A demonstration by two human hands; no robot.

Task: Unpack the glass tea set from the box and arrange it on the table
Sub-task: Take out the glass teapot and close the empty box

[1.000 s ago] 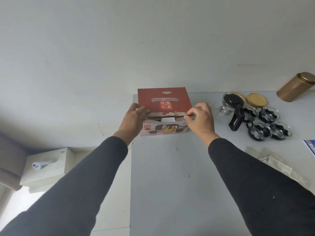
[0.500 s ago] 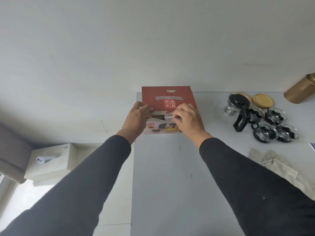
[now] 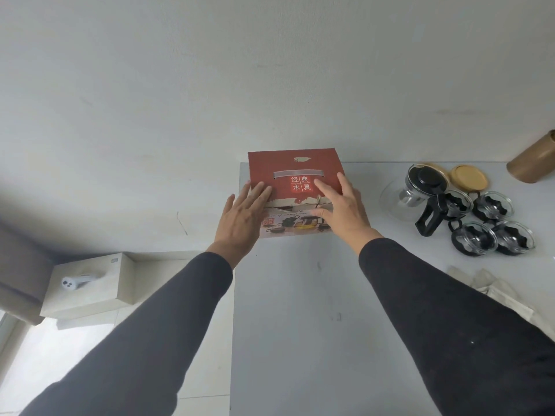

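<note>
- A red box [image 3: 295, 175] is seen at the far left corner of the grey desk [image 3: 300, 325], against the wall, its top closed.
- The left hand [image 3: 243, 216] is laid flat with fingers spread on the box's near left edge; nothing is gripped.
- The right hand [image 3: 342, 205] is likewise spread flat, palm down, over the box's near right part.
- A glass teapot [image 3: 417, 193] with a black lid and handle is placed well to the right of the box.
- Four glass cups [image 3: 492, 223] are clustered just beside the teapot.
- A yellow lid [image 3: 469, 177] and a gold canister [image 3: 534, 160] are seen behind them.
</note>
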